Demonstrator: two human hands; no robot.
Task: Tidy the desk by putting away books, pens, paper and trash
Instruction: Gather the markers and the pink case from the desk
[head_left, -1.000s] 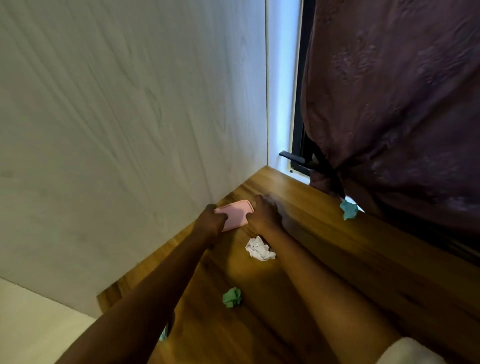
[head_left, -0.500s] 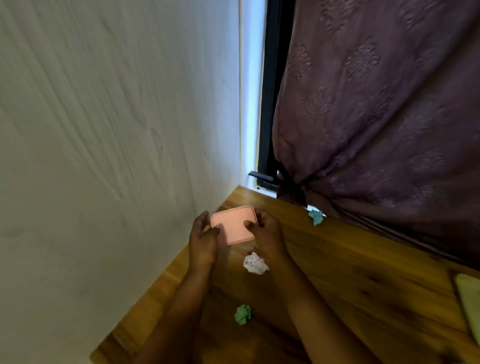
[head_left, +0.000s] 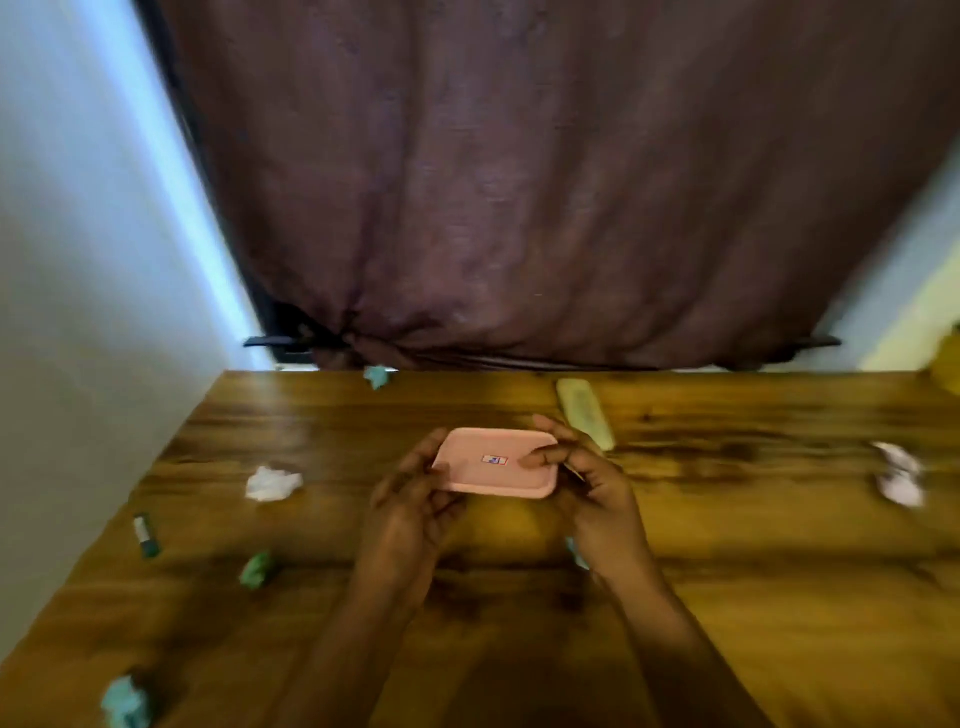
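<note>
well left of the left hand (head_left: 410, 509): teal paper ball (head_left: 124, 701) sitting near the front edge of the desk (head_left: 779, 597), pen (head_left: 147, 535) lying right by the side edge. a forearm sweeping past is likely sending either one to the floor.

white paper ball (head_left: 272, 483) and green paper ball (head_left: 256, 570) lying closer in, left of the wrist and apart from each other.

another teal ball (head_left: 377, 376) sitting beyond the left hand at the back edge. any nudge is risking it dropping behind the desk.

left hand curling its fingers round the left end of the pink tray (head_left: 496, 462). right hand (head_left: 597, 493) pinching the right end, thumb on top. tray is looking lifted clear of the desk.

both hands are being tied up by one light tray, so nothing is free for grabbing trash. the grip is edges only, so i'm expecting a tilt or slip if one hand is letting go early.

pale case (head_left: 584, 413) lying just beyond the right hand, so setting the tray down blind is risking a bump.

teal scrap (head_left: 575, 552) peeking out by the right wrist and easily getting missed.

pinkish paper ball (head_left: 898, 473) lying well right of the right hand and probably getting forgotten.
</note>
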